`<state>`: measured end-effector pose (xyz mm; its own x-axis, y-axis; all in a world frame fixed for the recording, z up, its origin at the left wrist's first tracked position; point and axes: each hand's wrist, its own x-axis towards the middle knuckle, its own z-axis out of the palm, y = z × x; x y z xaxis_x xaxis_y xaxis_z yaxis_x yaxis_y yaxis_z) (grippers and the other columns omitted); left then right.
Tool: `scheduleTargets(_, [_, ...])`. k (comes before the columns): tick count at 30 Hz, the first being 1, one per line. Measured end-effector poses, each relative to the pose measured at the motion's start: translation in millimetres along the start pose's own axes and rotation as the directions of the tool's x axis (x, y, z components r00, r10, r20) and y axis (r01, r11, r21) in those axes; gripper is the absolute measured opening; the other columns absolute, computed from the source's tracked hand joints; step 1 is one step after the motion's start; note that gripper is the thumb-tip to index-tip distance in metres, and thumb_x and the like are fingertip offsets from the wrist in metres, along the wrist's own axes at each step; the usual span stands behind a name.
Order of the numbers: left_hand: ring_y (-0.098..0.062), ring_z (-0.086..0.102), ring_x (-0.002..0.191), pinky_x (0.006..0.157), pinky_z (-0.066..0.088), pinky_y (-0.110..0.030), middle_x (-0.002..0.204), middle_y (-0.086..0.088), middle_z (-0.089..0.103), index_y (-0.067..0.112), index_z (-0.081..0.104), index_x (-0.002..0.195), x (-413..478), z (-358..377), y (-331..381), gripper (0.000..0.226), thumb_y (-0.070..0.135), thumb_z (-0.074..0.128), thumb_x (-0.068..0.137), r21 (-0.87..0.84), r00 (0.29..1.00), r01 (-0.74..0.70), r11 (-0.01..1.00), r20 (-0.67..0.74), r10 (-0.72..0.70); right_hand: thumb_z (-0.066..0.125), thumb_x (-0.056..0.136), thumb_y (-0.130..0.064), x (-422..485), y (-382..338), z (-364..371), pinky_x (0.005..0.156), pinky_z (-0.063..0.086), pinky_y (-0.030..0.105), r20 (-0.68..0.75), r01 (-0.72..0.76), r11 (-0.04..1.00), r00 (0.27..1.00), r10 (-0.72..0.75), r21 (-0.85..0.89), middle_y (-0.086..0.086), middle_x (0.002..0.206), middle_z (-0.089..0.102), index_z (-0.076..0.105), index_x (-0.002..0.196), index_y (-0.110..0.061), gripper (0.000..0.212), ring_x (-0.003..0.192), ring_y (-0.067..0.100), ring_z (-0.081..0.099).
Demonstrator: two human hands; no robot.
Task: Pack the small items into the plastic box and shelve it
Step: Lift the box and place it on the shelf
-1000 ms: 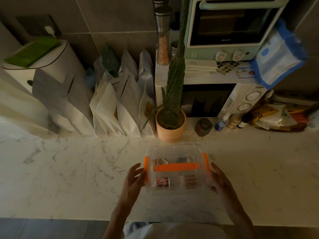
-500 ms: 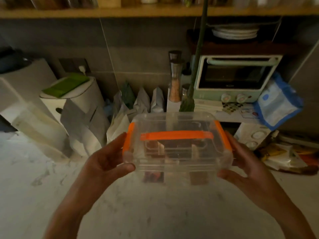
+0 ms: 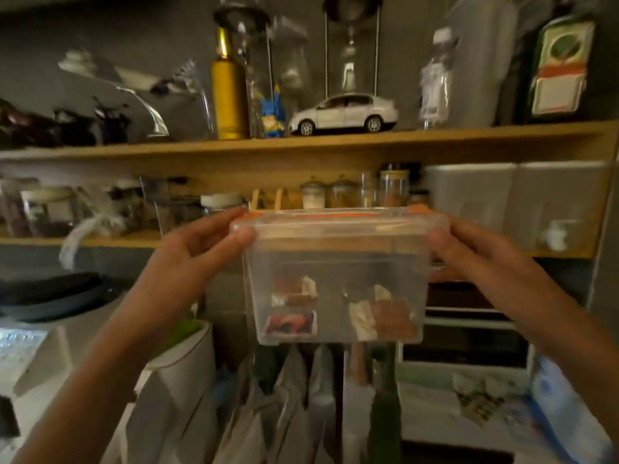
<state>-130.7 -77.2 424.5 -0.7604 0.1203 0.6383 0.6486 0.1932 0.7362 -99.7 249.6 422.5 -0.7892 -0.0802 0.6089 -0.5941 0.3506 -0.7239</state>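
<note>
A clear plastic box (image 3: 338,262) with an orange-trimmed lid is held up in the air, level with the lower wooden shelf (image 3: 110,239). Several small items (image 3: 382,316) lie on its bottom, seen through the wall. My left hand (image 3: 197,256) grips the box's left end, thumb on the lid corner. At the box's right end my right hand (image 3: 475,252) holds it the same way. The lid is closed.
The lower shelf carries jars (image 3: 313,195) behind the box and white containers (image 3: 516,205) to the right. An upper shelf (image 3: 301,145) holds a white model car (image 3: 345,113), a gold bottle (image 3: 229,92) and other bottles. Below are paper bags (image 3: 284,396) and a mint oven (image 3: 465,339).
Both hands lifted the box from the marble counter up to shelf height, and my view tilted up from the counter to the shelves.
</note>
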Motion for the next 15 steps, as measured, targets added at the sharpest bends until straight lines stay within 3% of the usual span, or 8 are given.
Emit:
scheduleTargets(2, [0.003, 0.066, 0.104, 0.078, 0.052, -0.018, 0.113, 0.02, 0.07, 0.046, 0.064, 0.117, 32, -4, -2, 0.044, 0.067, 0.061, 0.079, -0.009, 0.999, -0.043, 0.999, 0.001, 0.043, 0.054, 0.082, -0.061, 33, -7, -1, 0.067, 0.054, 0.01, 0.009, -0.004, 1.0, 1.0, 0.004, 0.009, -0.018, 0.107, 0.073, 0.064, 0.118, -0.046, 0.04, 0.095, -0.001, 0.069])
scheduleTargets(4, [-0.009, 0.069, 0.105, 0.084, 0.051, -0.029, 0.112, 0.008, 0.073, 0.037, 0.068, 0.113, 64, -5, -12, 0.039, 0.061, 0.059, 0.084, -0.027, 0.998, -0.064, 0.998, -0.005, 0.064, 0.055, 0.079, -0.063, 66, -9, 3, 0.066, 0.056, 0.014, 0.034, -0.025, 1.0, 0.999, 0.025, -0.014, -0.013, 0.102, 0.075, 0.066, 0.115, -0.041, 0.044, 0.09, 0.001, 0.071])
scheduleTargets(9, [-0.017, 0.07, 0.101, 0.088, 0.054, -0.038, 0.106, -0.003, 0.074, 0.023, 0.072, 0.105, 134, -15, -52, 0.028, 0.043, 0.058, 0.091, 0.005, 0.997, -0.08, 0.997, -0.005, 0.08, 0.057, 0.092, -0.044, 140, 14, 18, 0.081, 0.058, 0.029, 0.097, -0.114, 0.993, 0.989, 0.113, 0.0, -0.005, 0.105, 0.075, 0.064, 0.118, -0.026, 0.033, 0.095, 0.01, 0.072])
scheduleTargets(13, [-0.012, 0.071, 0.091, 0.071, 0.056, -0.022, 0.098, -0.004, 0.073, 0.009, 0.067, 0.103, 168, -17, -80, 0.029, 0.032, 0.051, 0.097, 0.093, 0.992, -0.091, 0.991, 0.093, 0.083, 0.058, 0.094, -0.036, 181, 37, 25, 0.069, 0.058, 0.021, 0.096, -0.149, 0.989, 0.984, 0.15, -0.016, -0.004, 0.103, 0.075, 0.063, 0.117, -0.023, 0.027, 0.087, 0.005, 0.073])
scheduleTargets(15, [-0.01, 0.07, 0.093, 0.073, 0.055, -0.02, 0.1, -0.004, 0.072, 0.007, 0.066, 0.106, 182, -15, -91, 0.027, 0.027, 0.05, 0.099, 0.096, 0.993, -0.069, 0.993, 0.105, 0.058, 0.059, 0.094, -0.037, 195, 45, 25, 0.072, 0.058, 0.023, 0.093, -0.154, 0.988, 0.983, 0.156, -0.033, -0.003, 0.104, 0.075, 0.063, 0.117, -0.022, 0.028, 0.088, 0.007, 0.073])
